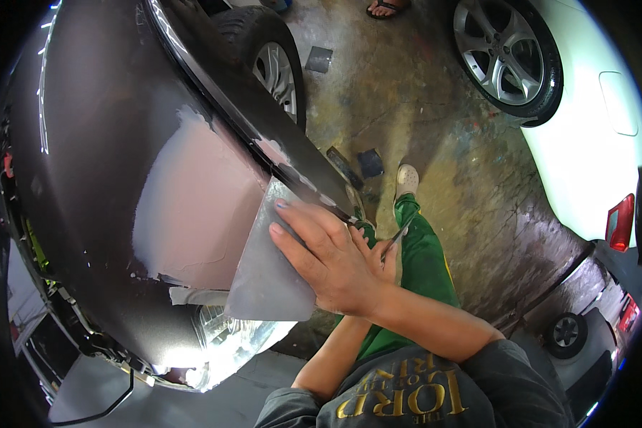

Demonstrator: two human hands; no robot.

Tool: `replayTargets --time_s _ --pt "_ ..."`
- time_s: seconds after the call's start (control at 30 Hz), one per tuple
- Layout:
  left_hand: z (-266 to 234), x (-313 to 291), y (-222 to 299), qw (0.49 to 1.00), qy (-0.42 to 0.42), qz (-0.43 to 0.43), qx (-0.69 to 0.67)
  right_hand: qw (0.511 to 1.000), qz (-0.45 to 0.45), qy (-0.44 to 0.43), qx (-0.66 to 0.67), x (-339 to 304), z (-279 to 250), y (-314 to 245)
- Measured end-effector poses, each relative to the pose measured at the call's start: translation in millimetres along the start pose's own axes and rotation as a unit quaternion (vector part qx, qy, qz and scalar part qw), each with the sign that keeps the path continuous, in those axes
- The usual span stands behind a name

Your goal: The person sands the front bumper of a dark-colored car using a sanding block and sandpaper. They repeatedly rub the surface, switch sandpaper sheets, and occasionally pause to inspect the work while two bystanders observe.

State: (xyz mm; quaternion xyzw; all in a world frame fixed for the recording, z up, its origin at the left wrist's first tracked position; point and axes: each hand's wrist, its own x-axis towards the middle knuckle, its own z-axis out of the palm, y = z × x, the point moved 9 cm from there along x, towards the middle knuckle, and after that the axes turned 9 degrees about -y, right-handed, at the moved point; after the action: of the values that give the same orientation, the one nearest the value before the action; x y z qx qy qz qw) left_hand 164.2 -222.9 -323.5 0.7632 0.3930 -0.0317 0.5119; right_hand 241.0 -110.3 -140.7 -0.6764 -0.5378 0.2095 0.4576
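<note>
My right hand (328,257) presses its fingers on a thin grey filler spreader (267,278), which lies against the edge of a pink filler patch (200,192). The patch covers part of the dark hood (93,185) of a car, near the headlight (225,332). Below and partly behind my right hand, my left hand (388,265) is closed around a thin putty knife (401,234), its far end pointing up to the right. Most of the left fingers are hidden. A strip of tape (196,296) sits between patch and headlight.
The dark car's front wheel (274,68) stands beyond the fender. Dark square sheets (319,59) lie on the stained floor (421,93). A white car (585,164) is parked at right. Another person's sandalled foot (385,8) shows at the top.
</note>
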Motion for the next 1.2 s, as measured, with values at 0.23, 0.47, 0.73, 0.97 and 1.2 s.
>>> replayTargets --time_s 0.23,0.47,0.73,0.97,1.2 --pt "3.9 1.0 -0.2 0.999 -0.006 0.021 -0.026 1.0 -0.008 0.019 -0.006 7.0 10.7 -0.9" --pt "4.3 -0.4 -0.9 0.999 -0.024 0.024 -0.014 0.999 -0.009 0.048 -0.018 19.1 9.3 2.2" --pt "-2.2 2.4 9.4 0.998 -0.031 0.046 -0.011 0.999 0.025 0.002 -0.041 -2.4 19.5 4.0" --pt "1.5 1.0 7.0 0.999 -0.026 0.022 -0.017 0.997 0.054 -0.032 -0.043 -32.0 14.3 3.5" --pt "1.3 -2.9 13.0 0.996 -0.021 0.058 0.063 0.996 0.076 -0.046 -0.027 -38.8 -5.2 2.5"
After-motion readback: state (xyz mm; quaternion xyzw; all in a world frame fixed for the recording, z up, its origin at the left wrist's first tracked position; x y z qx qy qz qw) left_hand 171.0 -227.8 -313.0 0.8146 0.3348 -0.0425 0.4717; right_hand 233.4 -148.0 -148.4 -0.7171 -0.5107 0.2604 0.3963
